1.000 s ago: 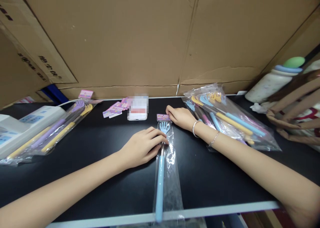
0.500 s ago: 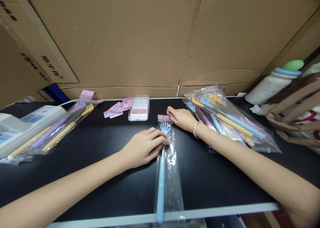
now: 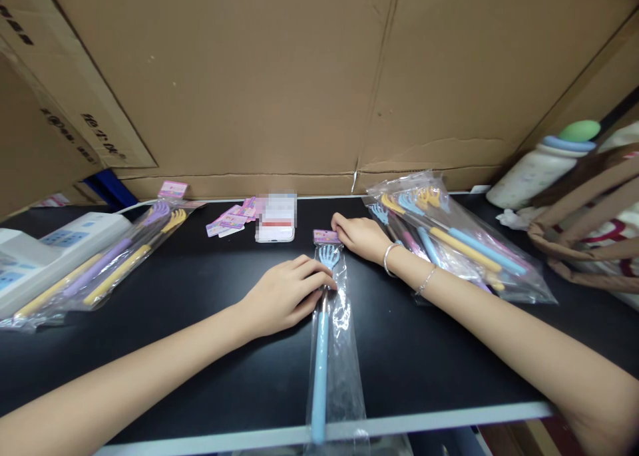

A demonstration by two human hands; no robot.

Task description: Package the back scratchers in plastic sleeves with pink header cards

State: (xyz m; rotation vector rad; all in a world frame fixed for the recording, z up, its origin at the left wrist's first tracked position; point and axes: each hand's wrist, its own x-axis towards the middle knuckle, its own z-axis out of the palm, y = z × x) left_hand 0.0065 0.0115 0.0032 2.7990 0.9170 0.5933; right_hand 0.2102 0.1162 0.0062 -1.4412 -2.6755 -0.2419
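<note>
A light blue back scratcher (image 3: 321, 363) with a hand-shaped head lies lengthwise in a clear plastic bag (image 3: 344, 369), its handle end reaching over the table's front edge. At the bag's far end is a small pink and purple header card (image 3: 325, 237). My left hand (image 3: 289, 293) rests across the scratcher's neck, fingers spread and lying on the plastic. My right hand (image 3: 360, 235), with bracelets on the wrist, has its fingers curled together at the card's upper right corner. What lies between those fingertips is hidden.
Bagged back scratchers lie left (image 3: 112, 263) and right (image 3: 459, 236). A white power strip (image 3: 94, 233) stands far left. Loose pink cards (image 3: 230, 220) lie beside a partly blurred phone (image 3: 277, 233). A bottle (image 3: 534, 176) and brown-handled bag (image 3: 564, 223) stand right; a cardboard wall (image 3: 259, 76) rises behind.
Both hands and the bagged scratcher keep their places relative to each other. Only a slight shift of the whole view shows.
</note>
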